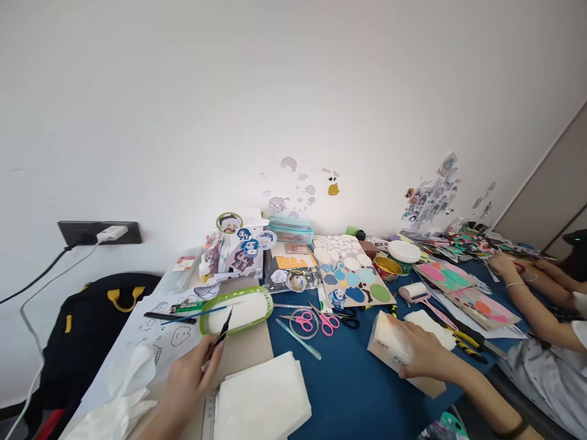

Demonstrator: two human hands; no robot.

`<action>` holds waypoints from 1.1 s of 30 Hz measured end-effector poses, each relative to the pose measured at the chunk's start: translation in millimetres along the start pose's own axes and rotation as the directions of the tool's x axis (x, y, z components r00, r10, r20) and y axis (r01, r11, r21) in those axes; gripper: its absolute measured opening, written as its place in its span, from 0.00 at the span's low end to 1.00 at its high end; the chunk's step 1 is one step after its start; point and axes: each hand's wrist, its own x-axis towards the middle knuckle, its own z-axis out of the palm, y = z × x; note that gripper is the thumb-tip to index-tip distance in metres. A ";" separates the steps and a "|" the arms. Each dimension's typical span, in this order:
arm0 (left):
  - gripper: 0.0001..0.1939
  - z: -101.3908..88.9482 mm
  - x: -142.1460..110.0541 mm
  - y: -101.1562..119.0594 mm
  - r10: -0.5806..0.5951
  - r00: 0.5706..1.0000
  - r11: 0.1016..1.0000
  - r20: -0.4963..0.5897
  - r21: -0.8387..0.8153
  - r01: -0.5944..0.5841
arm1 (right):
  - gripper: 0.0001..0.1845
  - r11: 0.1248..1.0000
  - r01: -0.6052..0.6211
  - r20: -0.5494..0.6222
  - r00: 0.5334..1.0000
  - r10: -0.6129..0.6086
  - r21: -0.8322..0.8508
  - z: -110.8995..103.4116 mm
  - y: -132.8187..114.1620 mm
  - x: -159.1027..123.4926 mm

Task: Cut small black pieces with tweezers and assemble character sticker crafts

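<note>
My left hand (190, 376) is closed around dark pointed tweezers (225, 328), whose tip stands over the green-rimmed tray (269, 315) with a white inside. Below that hand lies a stack of folded white tissues (263, 397), with a ruler (209, 415) partly under it. At the right, my right hand (424, 351) grips a tissue pack (383, 351) from above; its palm and fingers cover much of the pack. Crumpled tissue (121, 403) lies to the left. A thin blue brush (195, 315) rests against the tray's left rim.
Pink scissors (328, 324), black scissors (351, 318) and a pale blue pen (300, 342) lie mid-table. Behind them is a board with coloured cutouts (353, 278). A pink lint roller (415, 292) lies right. Another person's arm (527, 299) reaches in. A black backpack (87, 324) stands left.
</note>
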 end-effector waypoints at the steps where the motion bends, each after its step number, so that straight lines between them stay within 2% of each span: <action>1: 0.12 -1.6 0.6 1.9 0.002 1.000 1.000 0.003 0.002 -0.002 | 0.53 1.000 -0.006 -0.031 1.000 0.005 -0.029 2.8 -2.5 0.6; 6: 0.13 -4.9 1.9 8.4 0.004 1.000 1.000 -0.009 0.007 -0.004 | 0.49 0.996 -0.030 -0.145 0.989 0.018 -0.079 15.7 -17.5 3.8; 10: 0.12 -4.1 0.7 9.8 0.023 1.000 0.999 0.009 0.031 -0.023 | 0.47 0.981 -0.186 -0.195 0.966 0.173 -0.054 21.3 -36.4 7.3; 13: 0.12 -3.9 -1.1 9.1 0.029 0.999 0.998 0.028 0.050 -0.030 | 0.46 0.934 -0.358 -0.234 0.907 0.350 0.007 22.9 -54.3 6.6; 15: 0.12 -3.6 -2.1 7.9 0.030 0.999 0.998 0.028 0.055 -0.032 | 0.44 0.909 -0.412 -0.334 0.849 0.409 0.065 24.3 -69.6 3.0; 17: 0.12 -2.7 -2.6 6.8 0.039 0.999 0.998 0.022 0.056 -0.040 | 0.40 0.931 -0.325 -0.461 0.809 0.364 0.166 26.3 -89.6 -3.1; 18: 0.12 -2.0 -2.8 6.5 0.045 0.999 0.997 0.023 0.055 -0.047 | 0.37 0.946 -0.228 -0.489 0.814 0.314 0.228 27.4 -101.7 -6.9; 20: 0.11 -0.1 -3.2 6.7 0.055 0.998 0.997 0.042 0.044 -0.057 | 0.30 0.943 0.066 -0.507 0.854 0.116 0.328 29.3 -130.0 -15.1; 21: 0.11 1.0 -3.5 7.3 0.057 0.997 0.998 0.056 0.034 -0.059 | 0.26 0.909 0.171 -0.492 0.869 0.043 0.381 30.0 -146.0 -19.1; 22: 0.11 2.1 -3.9 8.3 0.057 0.996 0.998 0.071 0.021 -0.059 | 0.22 0.861 0.234 -0.440 0.898 -0.013 0.452 30.5 -162.9 -22.5; 24: 0.11 4.0 -5.4 11.5 0.053 0.994 0.998 0.100 -0.025 -0.051 | 0.18 0.747 0.333 -0.357 0.924 -0.136 0.576 31.4 -198.3 -26.6; 27: 0.11 5.0 -8.6 19.1 0.042 0.987 0.987 0.154 -0.158 -0.017 | 0.17 0.597 0.413 -0.284 0.910 -0.302 0.688 34.3 -249.3 -24.4; 29: 0.11 4.3 -10.6 25.5 0.017 0.983 0.964 0.183 -0.264 0.033 | 0.16 0.558 0.407 -0.250 0.907 -0.338 0.723 36.4 -277.1 -19.0; 33: 0.14 0.6 -11.6 38.0 -0.061 0.968 0.885 0.242 -0.436 0.165 | 0.16 0.460 0.422 -0.234 0.881 -0.412 0.781 36.0 -309.5 -9.9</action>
